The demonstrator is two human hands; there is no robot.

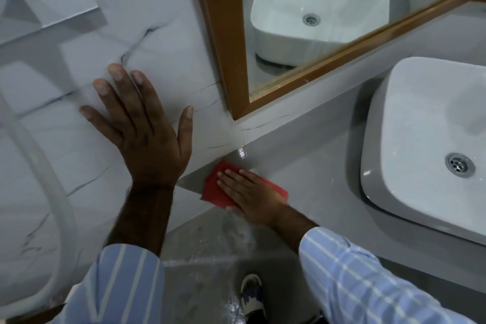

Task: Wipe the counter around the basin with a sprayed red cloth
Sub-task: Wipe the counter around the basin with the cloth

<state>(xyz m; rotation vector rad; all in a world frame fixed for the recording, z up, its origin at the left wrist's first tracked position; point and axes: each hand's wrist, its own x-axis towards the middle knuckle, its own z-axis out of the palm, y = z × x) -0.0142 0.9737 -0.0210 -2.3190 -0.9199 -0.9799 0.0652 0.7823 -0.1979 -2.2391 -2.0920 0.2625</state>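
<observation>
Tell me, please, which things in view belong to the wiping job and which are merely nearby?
Part of the job:
- red cloth, pressed flat under the right hand
- grey counter
- white basin

Just nearby:
- wood-framed mirror
- marbled wall tile, with the left hand braced flat on it
- white hose
- shoe on the floor

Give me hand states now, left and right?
Left hand: open, flat on the marble wall, holding nothing.
Right hand: open, flat, pressing the red cloth onto the counter at its wall corner.
</observation>
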